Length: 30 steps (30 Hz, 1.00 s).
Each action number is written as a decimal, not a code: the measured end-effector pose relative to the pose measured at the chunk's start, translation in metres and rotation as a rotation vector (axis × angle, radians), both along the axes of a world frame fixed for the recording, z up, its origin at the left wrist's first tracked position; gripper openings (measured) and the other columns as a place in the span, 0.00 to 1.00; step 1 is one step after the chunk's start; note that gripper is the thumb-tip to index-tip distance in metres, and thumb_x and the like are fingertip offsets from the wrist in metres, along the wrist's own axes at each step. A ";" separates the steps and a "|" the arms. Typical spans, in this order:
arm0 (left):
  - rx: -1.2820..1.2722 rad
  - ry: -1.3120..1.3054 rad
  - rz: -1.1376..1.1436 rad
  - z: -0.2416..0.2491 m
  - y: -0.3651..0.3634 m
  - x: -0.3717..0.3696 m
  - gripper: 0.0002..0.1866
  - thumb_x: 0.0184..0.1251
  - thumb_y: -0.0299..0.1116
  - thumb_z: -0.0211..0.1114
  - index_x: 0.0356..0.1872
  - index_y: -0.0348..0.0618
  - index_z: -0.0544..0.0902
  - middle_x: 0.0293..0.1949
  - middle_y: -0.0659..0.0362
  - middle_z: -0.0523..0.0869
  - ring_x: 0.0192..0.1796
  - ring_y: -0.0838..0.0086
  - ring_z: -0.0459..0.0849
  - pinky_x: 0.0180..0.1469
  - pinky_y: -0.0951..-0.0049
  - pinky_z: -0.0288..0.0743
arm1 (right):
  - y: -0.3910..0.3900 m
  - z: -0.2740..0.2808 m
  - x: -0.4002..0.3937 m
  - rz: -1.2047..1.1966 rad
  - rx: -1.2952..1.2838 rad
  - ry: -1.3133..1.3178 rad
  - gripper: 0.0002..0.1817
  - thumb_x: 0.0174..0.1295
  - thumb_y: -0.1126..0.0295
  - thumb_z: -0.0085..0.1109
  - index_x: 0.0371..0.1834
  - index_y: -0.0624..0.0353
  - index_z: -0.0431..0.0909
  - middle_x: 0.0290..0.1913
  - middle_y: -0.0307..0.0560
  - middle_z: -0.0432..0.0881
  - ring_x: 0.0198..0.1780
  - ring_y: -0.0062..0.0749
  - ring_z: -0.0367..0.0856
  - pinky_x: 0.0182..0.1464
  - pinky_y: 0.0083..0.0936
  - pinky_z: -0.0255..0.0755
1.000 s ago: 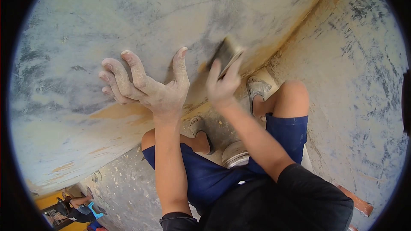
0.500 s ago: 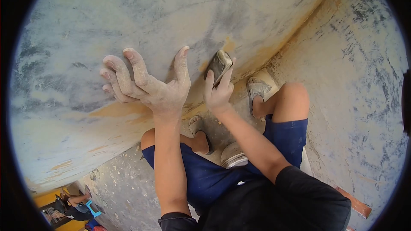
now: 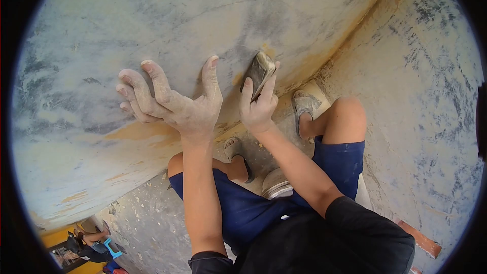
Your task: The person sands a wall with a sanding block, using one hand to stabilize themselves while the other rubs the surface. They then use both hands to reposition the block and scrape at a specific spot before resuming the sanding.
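Observation:
My left hand (image 3: 180, 101) is spread, fingers apart and slightly bent, its fingertips at the patchy grey and cream wall (image 3: 213, 20). Pale dust coats the fingers, and nothing is in them. To its right, my right hand (image 3: 257, 107) grips a dark, dusty sanding block (image 3: 262, 73) with a lighter worn edge. Thumb and fingers hold the block from its two sides, and its far face lies against the wall near an orange-brown patch. Part of the block's lower end is hidden by the fingers.
A second wall (image 3: 416, 106) meets the first at a brown corner line on the right. Beneath me is a whitish bucket (image 3: 277, 185) on the speckled floor (image 3: 147, 223). A brick (image 3: 420, 238) lies lower right. Another person (image 3: 83, 246) is at far lower left, beside a blue stool (image 3: 112, 249).
My right hand and the sanding block have shifted slightly up and left along the wall. My left hand has moved a little to the left, still spread.

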State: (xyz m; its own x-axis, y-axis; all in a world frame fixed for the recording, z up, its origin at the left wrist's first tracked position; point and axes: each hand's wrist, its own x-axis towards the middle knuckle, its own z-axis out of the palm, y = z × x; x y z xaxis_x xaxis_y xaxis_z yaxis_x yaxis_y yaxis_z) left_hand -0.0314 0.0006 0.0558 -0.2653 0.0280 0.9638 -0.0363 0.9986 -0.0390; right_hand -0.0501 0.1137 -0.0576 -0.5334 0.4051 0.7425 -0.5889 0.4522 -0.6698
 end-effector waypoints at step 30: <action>0.047 -0.047 0.023 0.002 0.003 0.005 0.51 0.57 0.62 0.73 0.72 0.36 0.64 0.73 0.44 0.59 0.81 0.51 0.43 0.80 0.49 0.30 | 0.024 0.079 -0.030 -0.153 -0.006 0.160 0.35 0.69 0.74 0.57 0.72 0.86 0.54 0.36 0.65 0.85 0.21 0.41 0.84 0.25 0.31 0.77</action>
